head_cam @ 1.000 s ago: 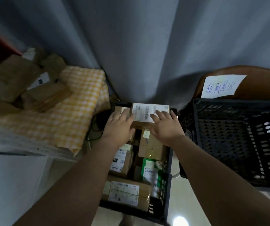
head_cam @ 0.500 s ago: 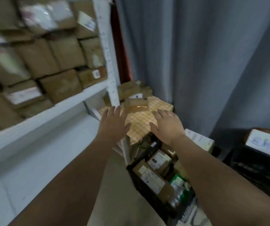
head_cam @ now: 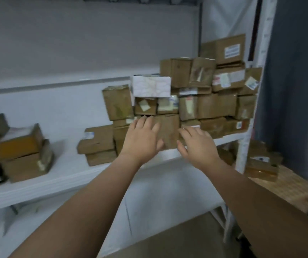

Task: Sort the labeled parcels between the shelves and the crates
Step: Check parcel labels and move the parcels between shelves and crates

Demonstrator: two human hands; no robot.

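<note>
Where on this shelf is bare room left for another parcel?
Bare shelf shows between the left boxes and the low two-box pile. From that pile to the right upright it is crowded: the tall parcel stack fills it, with left hand and right hand open before it.

Before you, the parcels (head_cam: 216, 106) are matt brown cardboard with paper labels (head_cam: 232, 51); the shelf (head_cam: 65, 170) is smooth, white; the cloth (head_cam: 289, 186) looks woven.

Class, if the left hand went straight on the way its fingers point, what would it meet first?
Probably the low brown parcel on the shelf, just beyond the left hand's fingertips. Depth is unclear; it may already touch.
</note>
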